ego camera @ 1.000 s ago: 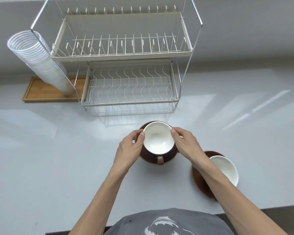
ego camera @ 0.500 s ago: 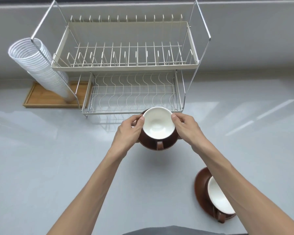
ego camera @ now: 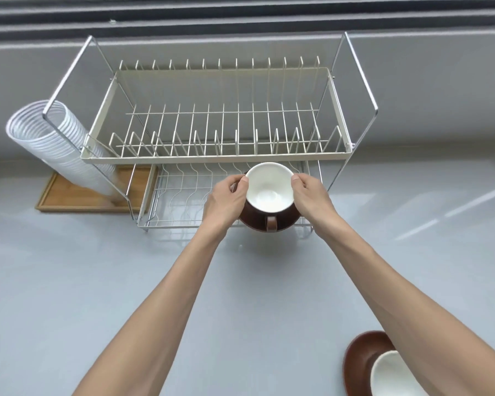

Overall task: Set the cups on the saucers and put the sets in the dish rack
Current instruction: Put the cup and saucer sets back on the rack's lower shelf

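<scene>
My left hand [ego camera: 226,201] and right hand [ego camera: 312,198] grip a brown saucer [ego camera: 286,221] by its edges, fingers pinching it, thumbs against the rim of the white-lined cup [ego camera: 269,187] seated on it; the set hangs at the front right of the dish rack [ego camera: 215,155] lower tier; a second cup [ego camera: 389,375] and saucer [ego camera: 360,355] sit on the worktop [ego camera: 69,281] at five o'clock.

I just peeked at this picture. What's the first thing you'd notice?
Two bare hands, left hand and right hand, hold a cup on a brown saucer at the dish rack lower shelf. Another cup and saucer waits at bottom right.
</scene>
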